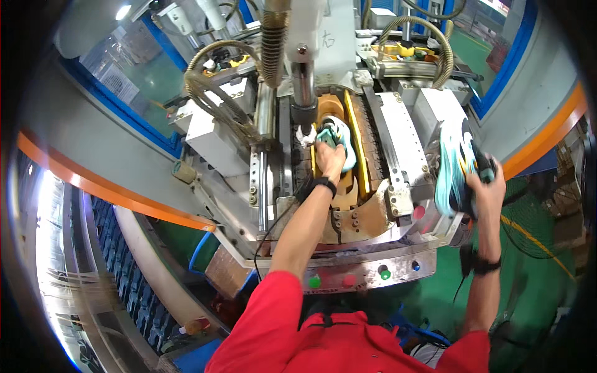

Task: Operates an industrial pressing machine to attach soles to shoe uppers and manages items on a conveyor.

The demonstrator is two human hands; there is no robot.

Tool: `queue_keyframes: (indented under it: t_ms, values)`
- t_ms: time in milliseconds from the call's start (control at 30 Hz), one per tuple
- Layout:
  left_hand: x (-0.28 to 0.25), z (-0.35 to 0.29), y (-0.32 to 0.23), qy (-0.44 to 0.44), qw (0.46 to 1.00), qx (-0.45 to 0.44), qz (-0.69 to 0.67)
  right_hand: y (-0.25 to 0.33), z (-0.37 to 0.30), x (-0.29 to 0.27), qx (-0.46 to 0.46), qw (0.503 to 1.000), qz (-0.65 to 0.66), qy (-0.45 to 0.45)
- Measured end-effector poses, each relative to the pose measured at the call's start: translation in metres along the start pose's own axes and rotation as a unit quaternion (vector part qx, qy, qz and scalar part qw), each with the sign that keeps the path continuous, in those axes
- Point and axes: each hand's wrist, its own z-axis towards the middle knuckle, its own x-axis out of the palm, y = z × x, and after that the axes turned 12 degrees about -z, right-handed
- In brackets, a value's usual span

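A teal, white and black sports shoe [346, 147] lies in the cradle [346, 198] of a pressing machine, between two yellow side pads [357, 138]. My left hand [329, 156] reaches in and grips it at its teal and dark upper part; the fingertips are partly hidden. Off to the right, my right hand [488, 183] is closed round a second shoe [453, 165], similar in colour and smeared by motion. That one is held up beside the machine's white block, apart from the cradle.
Over the cradle hangs a metal press rod [303, 81], close to my left hand. Ribbed hoses [273, 43] and metal rails flank it. Coloured buttons sit on the front panel [367, 273]. An orange-edged guard [112, 193] curves round the machine; a conveyor [134, 273] runs at left.
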Motion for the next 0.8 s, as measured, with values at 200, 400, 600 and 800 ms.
queue_keyframes:
  t_ms: [200, 400, 600, 800]
  values:
    - [-0.165, -0.103, -0.022, 0.221, 0.819, -0.244, -0.469, 0.083, 0.093, 0.155, -0.014, 0.950, -0.222, 0.218]
    - [-0.337, -0.219, -0.029, 0.128, 0.879, -0.220, -0.402, 0.098, 0.044, 0.335, -0.074, 0.877, -0.331, 0.342]
    - [-0.416, -0.316, -0.010, -0.140, 0.888, -0.161, -0.407, 0.044, 0.010, 0.406, -0.081, 0.910, -0.363, 0.182]
    - [-0.420, -0.390, 0.018, -0.337, 0.843, -0.188, -0.374, 0.111, -0.075, 0.304, -0.360, 0.875, -0.198, 0.255]
